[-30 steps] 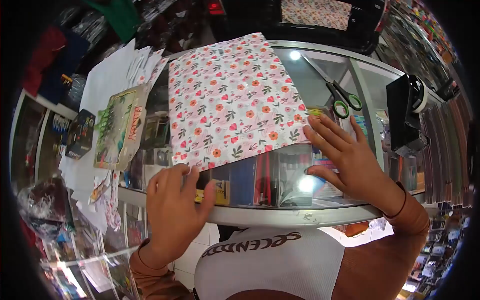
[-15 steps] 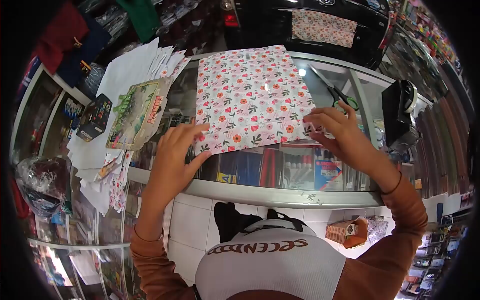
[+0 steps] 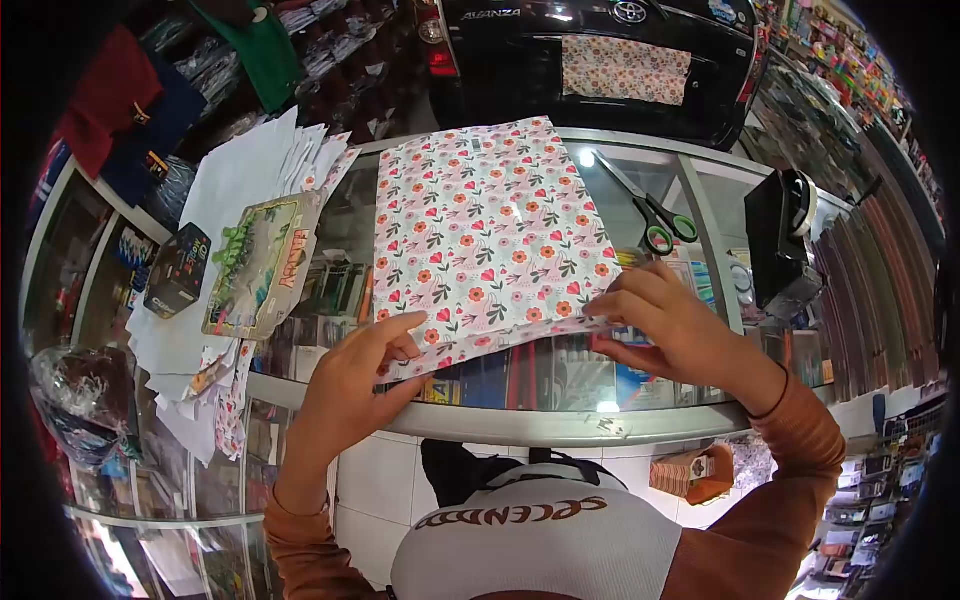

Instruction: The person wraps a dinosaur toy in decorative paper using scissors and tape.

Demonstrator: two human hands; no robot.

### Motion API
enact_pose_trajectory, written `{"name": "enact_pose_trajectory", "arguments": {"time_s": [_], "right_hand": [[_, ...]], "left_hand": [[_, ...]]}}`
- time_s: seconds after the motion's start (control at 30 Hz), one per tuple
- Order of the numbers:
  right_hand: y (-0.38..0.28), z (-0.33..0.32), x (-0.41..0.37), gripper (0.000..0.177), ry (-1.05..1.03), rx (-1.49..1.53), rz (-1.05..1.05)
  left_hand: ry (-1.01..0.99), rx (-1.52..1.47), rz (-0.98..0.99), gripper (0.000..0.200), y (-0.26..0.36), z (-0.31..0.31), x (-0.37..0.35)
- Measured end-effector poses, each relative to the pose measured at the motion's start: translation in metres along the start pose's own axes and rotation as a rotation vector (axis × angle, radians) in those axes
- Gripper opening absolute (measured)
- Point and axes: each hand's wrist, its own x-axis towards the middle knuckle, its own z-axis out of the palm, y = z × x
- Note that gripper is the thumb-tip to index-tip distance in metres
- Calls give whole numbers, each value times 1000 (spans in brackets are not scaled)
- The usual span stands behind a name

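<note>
Wrapping paper [image 3: 490, 230] with a pink-and-orange flower pattern lies across the glass counter. Its near edge is bent up into a narrow strip, with a crease running from corner to corner. At the near left corner, my left hand [image 3: 355, 385] is closed on the strip, index finger on top and thumb below. My right hand [image 3: 675, 330] pinches the near right corner, its fingers bent over the edge. Scissors [image 3: 660, 228] with black-and-green handles lie beyond my right hand, blades pointing away.
A black tape dispenser [image 3: 782, 240] stands at the right. To the left are stacked white papers [image 3: 240, 165], a dinosaur-pictured pack [image 3: 258, 265] and a small black box [image 3: 178, 270]. The counter's metal edge [image 3: 540, 428] runs before me; a black car [image 3: 500, 75] is beyond.
The paper's near edge has gone from lying nearly flat to a raised, creased strip. Both hands have closed more on its corners. The whole view has shifted slightly.
</note>
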Motion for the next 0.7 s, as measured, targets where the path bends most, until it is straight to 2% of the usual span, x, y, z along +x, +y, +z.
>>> {"name": "enact_pose_trajectory", "arguments": {"time_s": [0.03, 0.13, 0.2, 0.4, 0.5, 0.6, 0.7], "right_hand": [[2, 3, 1, 31, -13, 8, -9], [5, 7, 3, 29, -28, -13, -55], [5, 7, 7, 30, -35, 20, -49], [-14, 9, 20, 35, -12, -143, -99], [-21, 19, 35, 30, 32, -181, -159], [-18, 28, 47, 22, -87, -163, -191], [-11, 25, 61, 16, -159, 18, -23]], "left_hand": [[-59, -53, -62, 35, 1, -1, 2], [-168, 181, 171, 38, -3, -7, 10], [-214, 197, 184, 35, 1, -11, 12], [-301, 257, 189, 29, 10, -17, 16], [-319, 236, 212, 26, 6, -18, 19], [-387, 190, 193, 23, 2, -24, 28], [-485, 174, 173, 22, -14, -33, 47]]}}
